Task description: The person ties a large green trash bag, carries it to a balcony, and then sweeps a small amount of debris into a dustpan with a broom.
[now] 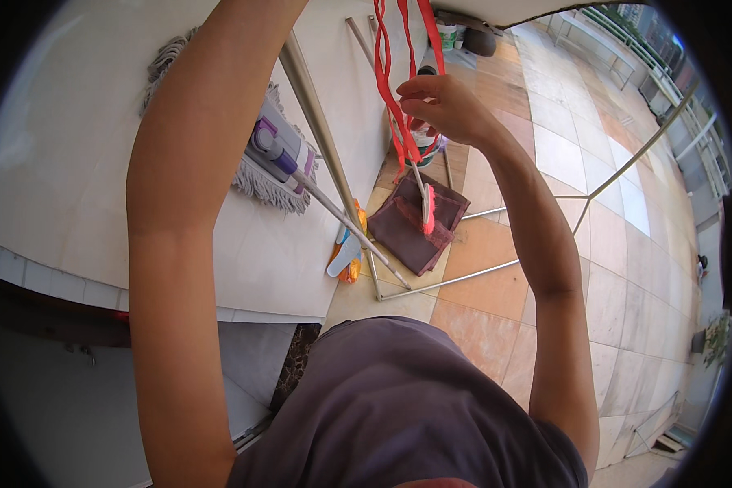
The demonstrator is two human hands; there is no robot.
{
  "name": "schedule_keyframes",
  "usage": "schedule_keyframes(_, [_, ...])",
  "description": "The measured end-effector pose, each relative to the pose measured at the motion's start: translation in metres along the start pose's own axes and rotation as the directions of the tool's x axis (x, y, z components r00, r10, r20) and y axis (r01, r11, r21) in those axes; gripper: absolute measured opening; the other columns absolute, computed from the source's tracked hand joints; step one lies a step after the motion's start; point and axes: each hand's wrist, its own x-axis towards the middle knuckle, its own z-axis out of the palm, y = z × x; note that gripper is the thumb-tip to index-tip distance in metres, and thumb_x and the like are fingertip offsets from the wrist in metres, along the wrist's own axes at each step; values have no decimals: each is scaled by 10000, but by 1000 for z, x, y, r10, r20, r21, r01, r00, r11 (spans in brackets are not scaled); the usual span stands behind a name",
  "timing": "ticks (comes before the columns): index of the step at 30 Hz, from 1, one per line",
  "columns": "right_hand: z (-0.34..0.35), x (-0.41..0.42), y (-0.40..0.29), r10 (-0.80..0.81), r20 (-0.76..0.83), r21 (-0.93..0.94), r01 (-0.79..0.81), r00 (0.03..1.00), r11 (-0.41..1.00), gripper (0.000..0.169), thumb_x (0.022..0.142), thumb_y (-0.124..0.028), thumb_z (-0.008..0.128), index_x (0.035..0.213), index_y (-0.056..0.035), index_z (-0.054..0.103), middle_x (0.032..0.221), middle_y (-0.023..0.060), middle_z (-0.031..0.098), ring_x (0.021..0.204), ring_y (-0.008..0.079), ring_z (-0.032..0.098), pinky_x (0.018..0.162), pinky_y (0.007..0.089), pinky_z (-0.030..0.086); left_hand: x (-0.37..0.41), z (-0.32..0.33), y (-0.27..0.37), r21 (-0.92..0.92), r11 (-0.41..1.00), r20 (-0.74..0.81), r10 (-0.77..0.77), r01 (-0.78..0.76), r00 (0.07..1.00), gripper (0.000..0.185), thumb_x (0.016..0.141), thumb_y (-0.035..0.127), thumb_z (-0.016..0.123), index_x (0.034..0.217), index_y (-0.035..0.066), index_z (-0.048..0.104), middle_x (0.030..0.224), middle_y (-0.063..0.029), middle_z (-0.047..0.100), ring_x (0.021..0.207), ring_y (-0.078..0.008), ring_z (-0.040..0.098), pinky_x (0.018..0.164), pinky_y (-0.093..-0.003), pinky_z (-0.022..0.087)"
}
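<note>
My left forearm point(186, 152) reaches up past the top edge, so my left hand is out of view. Several long red strips point(381, 67) hang from above. Beside them is my right hand point(436, 110), its fingers curled but apart; no firm hold on a strip is visible. Below the strips a brush with pink bristles point(428, 213) stands on a folded dark brown cloth point(396, 235) on the floor. A flat mop with a purple joint point(268, 143) leans head-up against the pale wall, behind a thick metal pole point(314, 100).
A thin metal frame point(451, 282) lies around the cloth near my feet. Between wall and poles sits an orange and blue package point(348, 253). A bucket point(428, 152) stands behind the strips, with more containers point(448, 36) farther back. Another metal pole point(640, 146) slants across the tiled terrace.
</note>
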Motion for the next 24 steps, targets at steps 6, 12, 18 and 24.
schedule_keyframes(6, [34, -3, 59, -33, -42, 66, 36, 999, 997, 376, 833, -113, 689, 1184, 18, 652, 957, 135, 731, 723, 146, 702, 593, 284, 552, 19, 0, -5, -10, 1000, 1, -8, 8, 1000, 241, 1013, 178, 533, 815, 46, 568, 699, -69, 595, 590, -174, 570, 602, -357, 533])
schedule_keyframes(12, [50, 7, 82, -13, -11, 243, 15, 1000, 970, 282, 879, -111, 624, 1131, 7, 665, 817, 84, 688, 657, 133, 657, 575, 271, 515, 23, 1, -7, -21, 1000, 10, 1, -1, 1000, 226, 1008, 170, 542, 821, 46, 565, 699, -69, 602, 583, -171, 569, 596, -360, 532])
schedule_keyframes(18, [48, -2, 82, 70, 137, 402, -121, 988, 908, 232, 916, -64, 539, 1095, -11, 677, 908, 52, 677, 769, 108, 651, 648, 267, 533, 25, 2, -8, -4, 1000, -12, -13, 13, 1000, 227, 1011, 171, 535, 826, 42, 560, 706, -69, 599, 579, -175, 566, 588, -358, 530])
schedule_keyframes(24, [57, -7, 105, 136, 86, 414, -160, 987, 896, 188, 964, -112, 571, 1068, -24, 700, 887, 35, 694, 752, 101, 670, 627, 252, 539, 26, 5, -3, 33, 999, -28, 18, -17, 999, 224, 1015, 177, 527, 834, 49, 563, 706, -60, 595, 595, -172, 567, 602, -349, 530])
